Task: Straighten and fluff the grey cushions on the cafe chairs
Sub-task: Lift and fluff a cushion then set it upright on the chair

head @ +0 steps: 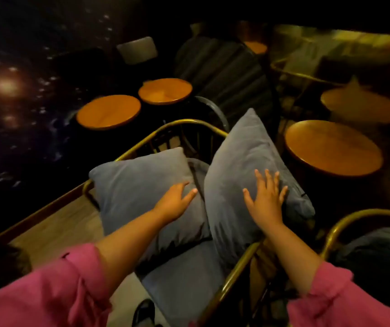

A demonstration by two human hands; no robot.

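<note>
Dim cafe floor, round wooden tables [333, 147] crowding close on the right and two more off to the left, so little open room either side. Centre stage, the brass-framed chair [189, 125], its curved rail wrapping the back and its near arm running under the right forearm. Grey seat pad [184, 279] fills it. Right cushion [248, 161] stands tilted, its corner poking above the rail, its lower edge spilling over the arm. Left cushion [139, 182] leans against the rail, touching its neighbour. Right hand [265, 199] flat on the right cushion, fingers spread apart. Left hand [177, 197] pressed on the left cushion, fingers loosely apart, gripping nothing.
</note>
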